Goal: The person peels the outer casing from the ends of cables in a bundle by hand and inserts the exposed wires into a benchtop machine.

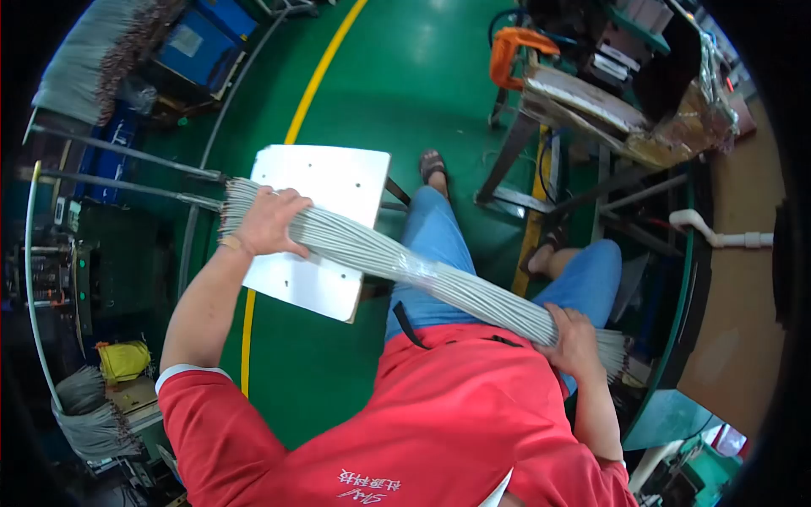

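Observation:
A long bundle of grey cables lies slantwise across my lap, with clear tape wrapped round its middle. Near its left end, my left hand grips it from above, fingers curled over the cables. My right hand is wrapped round the bundle close to its other end, beside my thigh. The left part of the bundle passes over a white board with small holes. Coppery tips show at both cable ends. Beside the left end are the tips of two metal rods.
More grey cable bundles hang at the upper left and lie at the lower left. An orange clamp and a metal-legged workbench stand ahead right. A white pipe juts in at right. Yellow lines mark the green floor.

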Tool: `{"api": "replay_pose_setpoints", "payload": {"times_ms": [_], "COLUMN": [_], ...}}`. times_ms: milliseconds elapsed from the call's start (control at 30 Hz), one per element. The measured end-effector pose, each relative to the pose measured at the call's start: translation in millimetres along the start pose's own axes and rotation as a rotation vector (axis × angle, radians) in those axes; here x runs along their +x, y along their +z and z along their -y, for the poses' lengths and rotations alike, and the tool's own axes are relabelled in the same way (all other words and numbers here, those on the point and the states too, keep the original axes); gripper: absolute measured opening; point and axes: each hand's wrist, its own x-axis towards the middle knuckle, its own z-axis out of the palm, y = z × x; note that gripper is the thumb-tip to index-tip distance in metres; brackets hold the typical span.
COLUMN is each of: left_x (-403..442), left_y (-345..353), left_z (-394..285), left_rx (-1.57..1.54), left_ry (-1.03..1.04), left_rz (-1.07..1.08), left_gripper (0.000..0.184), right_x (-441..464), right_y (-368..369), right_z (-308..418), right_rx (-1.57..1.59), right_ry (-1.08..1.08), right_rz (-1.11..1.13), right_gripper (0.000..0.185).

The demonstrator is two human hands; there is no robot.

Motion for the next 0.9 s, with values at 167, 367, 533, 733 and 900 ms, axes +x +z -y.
{"api": "replay_pose_setpoints", "payload": {"times_ms": [167, 367, 533, 733, 900], "left_x": [9, 51, 73, 52, 51], "left_y": [-3, 4, 12, 19, 16], "left_z": [-27, -132, -163, -172, -198], "left_rx": [0.080, -0.200, -0.121, -0.132, -0.225], "left_ry": [0.008, 0.416, 0.312, 0.313, 0.363], "left_rz": [-0.123, -0.205, 0.006, -0.089, -0.281], "left_gripper": [0.099, 0.093, 0.074, 0.058, 0.060], "right_x": [17, 27, 22, 10, 11], "right_y": [-7, -3, -2, -15, 2], "right_z": [0, -5, -1, -7, -10], "right_rx": [0.043, 0.102, 0.077, 0.223, 0.160], "right_ry": [-0.025, -0.064, -0.009, -0.042, -0.113], "right_rz": [0.011, 0.021, 0.059, 0.036, -0.099], "right_gripper": [0.072, 0.074, 0.073, 0.061, 0.056]}}
